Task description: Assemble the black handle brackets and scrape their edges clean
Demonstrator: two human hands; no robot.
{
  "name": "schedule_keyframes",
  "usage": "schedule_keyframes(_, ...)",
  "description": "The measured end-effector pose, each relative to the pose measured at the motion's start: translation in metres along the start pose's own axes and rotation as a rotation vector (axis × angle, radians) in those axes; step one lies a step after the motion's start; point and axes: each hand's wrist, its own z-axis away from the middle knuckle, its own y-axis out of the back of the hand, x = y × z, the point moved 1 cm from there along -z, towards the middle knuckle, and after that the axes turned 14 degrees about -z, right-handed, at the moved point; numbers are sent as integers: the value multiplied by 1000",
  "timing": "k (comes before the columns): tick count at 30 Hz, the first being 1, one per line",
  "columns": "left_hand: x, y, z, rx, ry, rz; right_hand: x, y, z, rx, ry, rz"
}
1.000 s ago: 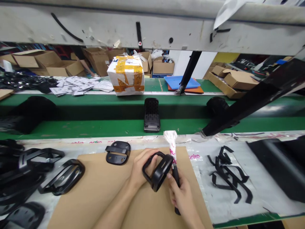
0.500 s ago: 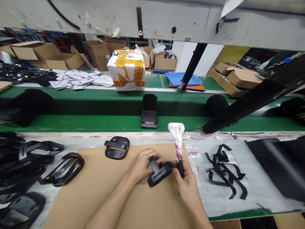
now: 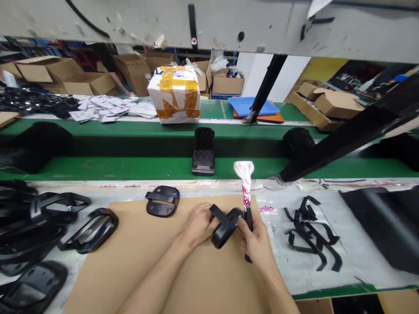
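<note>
Bent inward over the cardboard sheet (image 3: 209, 279), the left hand (image 3: 199, 224) is clamped on the black bracket (image 3: 225, 230), though its fingertips are hard to make out. The right hand (image 3: 254, 237) wraps the white-topped tool (image 3: 246, 196), thumb against the bracket. Black strips (image 3: 322, 246) lie rightward; a slanting post (image 3: 347, 131) partly hides a dark item (image 3: 296, 140).

Pink letters reading "anko" stand on the white plastic sheet (image 3: 363, 261), just beside the right edge of the brown cardboard (image 3: 131, 244). Along the sheet's far edge, at least 2 more pink words appear, blurred. The white wrap (image 3: 244, 173) on the black-handled tool (image 3: 249, 219) also carries pink letters, creased and only partly legible. Dark handwritten characters cover the yellow tape (image 3: 190, 101) on the white box (image 3: 157, 97), too unclear to read.
</note>
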Motion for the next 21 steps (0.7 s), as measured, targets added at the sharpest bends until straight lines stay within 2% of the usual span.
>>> schedule_keyframes(5,-2,0,0,16,42,8,-4,-1,-4,-22,1,27)
schedule_keyframes(9,-3,-3,1,-7,80,67,-4,1,-7,-41,29,46)
schedule_keyframes(12,-6,-4,0,-26,66,24,-3,2,-10,-35,45,62)
schedule_keyframes(17,-12,-2,-2,8,130,-293,1,12,-2,-11,66,106)
schedule_keyframes(21,-15,3,-2,62,220,-543,7,41,21,94,-5,102)
